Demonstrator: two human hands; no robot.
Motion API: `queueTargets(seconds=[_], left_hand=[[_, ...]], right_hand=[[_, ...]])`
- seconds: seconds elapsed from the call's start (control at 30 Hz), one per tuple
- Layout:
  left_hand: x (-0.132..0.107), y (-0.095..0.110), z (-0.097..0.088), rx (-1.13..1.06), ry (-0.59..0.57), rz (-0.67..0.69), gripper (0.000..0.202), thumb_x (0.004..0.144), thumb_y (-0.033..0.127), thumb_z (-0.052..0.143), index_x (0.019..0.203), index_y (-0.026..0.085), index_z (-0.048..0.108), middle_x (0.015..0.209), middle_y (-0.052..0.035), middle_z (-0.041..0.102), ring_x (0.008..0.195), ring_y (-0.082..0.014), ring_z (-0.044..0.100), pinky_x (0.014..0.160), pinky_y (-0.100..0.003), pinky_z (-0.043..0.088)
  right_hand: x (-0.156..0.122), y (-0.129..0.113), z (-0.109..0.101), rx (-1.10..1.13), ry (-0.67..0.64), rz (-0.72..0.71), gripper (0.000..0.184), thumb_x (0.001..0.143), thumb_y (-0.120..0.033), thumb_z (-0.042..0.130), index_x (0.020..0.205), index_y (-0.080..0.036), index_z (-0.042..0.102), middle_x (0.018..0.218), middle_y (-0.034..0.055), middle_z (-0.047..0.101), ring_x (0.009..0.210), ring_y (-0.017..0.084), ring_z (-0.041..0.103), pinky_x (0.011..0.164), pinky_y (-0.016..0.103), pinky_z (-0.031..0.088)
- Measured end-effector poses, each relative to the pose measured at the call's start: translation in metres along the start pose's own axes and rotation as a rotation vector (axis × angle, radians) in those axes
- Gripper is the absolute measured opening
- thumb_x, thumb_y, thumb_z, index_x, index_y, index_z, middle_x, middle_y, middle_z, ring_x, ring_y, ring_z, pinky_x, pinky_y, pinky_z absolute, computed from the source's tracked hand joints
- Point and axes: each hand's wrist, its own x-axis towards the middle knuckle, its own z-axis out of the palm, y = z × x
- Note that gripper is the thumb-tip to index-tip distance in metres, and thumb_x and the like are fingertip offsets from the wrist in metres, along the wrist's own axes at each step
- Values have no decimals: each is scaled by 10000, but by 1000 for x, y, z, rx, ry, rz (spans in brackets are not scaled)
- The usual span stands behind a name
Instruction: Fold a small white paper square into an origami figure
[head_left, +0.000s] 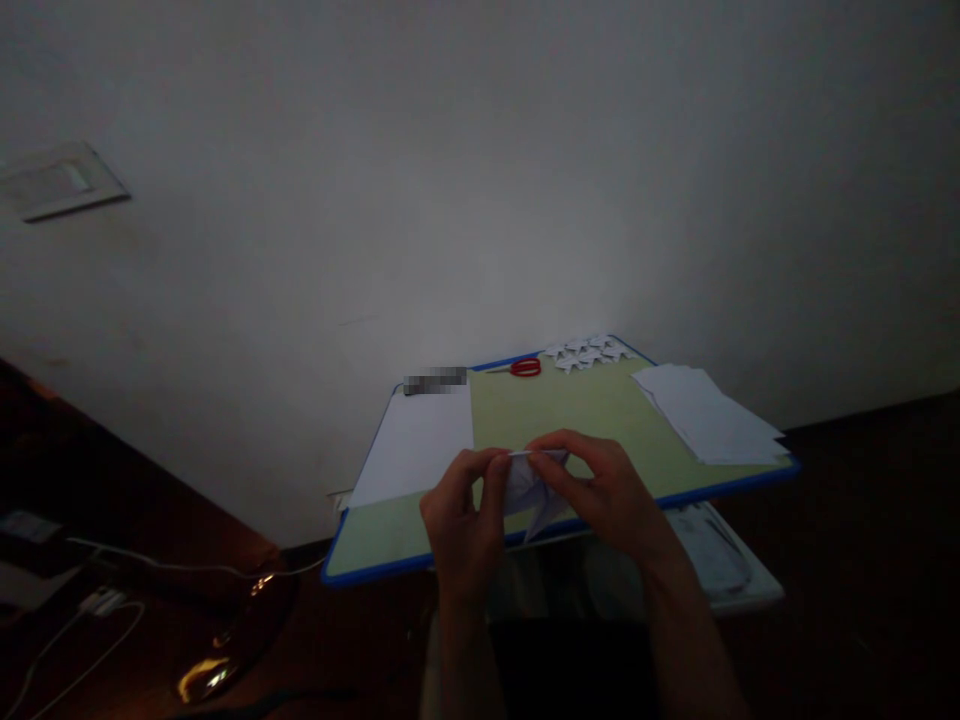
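Observation:
A folded piece of white paper is held up between my two hands over the front edge of the table. My left hand pinches its upper left part between thumb and fingers. On the other side, my right hand grips its top edge near the middle and right. One pointed flap of the paper hangs downward between the hands. My fingers hide part of the folds.
The green tabletop has a blue rim. Red-handled scissors and several folded paper pieces lie at the back. White sheets are stacked at the right, another white sheet lies left. A wall stands behind.

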Motion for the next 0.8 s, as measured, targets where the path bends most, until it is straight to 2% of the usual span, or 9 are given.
queueTargets(seconds=[0.13,0.27,0.3,0.37,0.43,0.5,0.57,0.67,0.8], left_hand=[[-1,-3,1,-10,-5,-7,145,957,317,709,899,209,783,791,-19,753,712,-149,697,689,-233,546],[0,-7,5,-28,38,-40,156,935,342,734,885,207,795,807,-25,774,727,-155,715,696,-237,558],[1,-8,6,-43,78,-72,165,926,356,743,886,206,799,815,-28,783,733,-159,723,690,-236,562],[3,-9,9,-90,183,-161,196,903,391,765,900,199,804,830,-35,796,743,-166,738,674,-233,569],[4,-11,12,-147,284,-248,242,880,427,787,920,189,804,821,-36,797,728,-167,741,647,-225,569],[6,-12,14,-198,338,-317,285,862,455,804,940,181,800,804,-31,790,702,-162,733,611,-216,560],[6,-13,15,-241,347,-360,315,855,473,809,958,175,796,790,-27,782,686,-157,723,590,-210,550],[6,-16,15,-294,324,-390,332,851,484,813,960,171,794,777,-23,771,673,-150,708,588,-208,545],[6,-20,11,-325,243,-362,324,853,480,815,961,176,794,788,-23,769,694,-149,709,619,-208,545]], right_hand=[[-1,-1,0,-16,1,30,85,934,-267,703,1000,-238,749,891,1,771,819,190,713,769,306,543],[-2,-1,-3,-1,-4,92,147,946,-344,710,1054,-259,761,963,19,776,903,219,720,853,350,549],[-3,0,-6,23,-24,102,224,937,-381,729,1130,-270,753,1029,28,780,956,231,720,893,367,547],[-4,3,-11,104,-72,84,488,888,-467,785,1330,-288,681,1180,53,761,1099,265,700,1011,413,516],[-5,8,-16,210,-108,40,711,856,-515,810,1486,-296,564,1284,71,724,1251,292,641,1146,458,427],[-5,12,-17,293,-114,20,734,881,-482,801,1534,-310,512,1293,67,715,1303,281,611,1204,464,365],[-4,16,-15,344,-107,36,698,898,-405,803,1529,-319,519,1244,55,728,1234,250,646,1163,434,417],[-1,18,-6,400,-81,66,641,892,-327,814,1484,-306,571,1136,41,754,1068,212,698,1020,374,524],[3,20,4,410,-28,106,550,876,-309,823,1399,-282,655,993,18,747,922,182,691,894,330,551]])
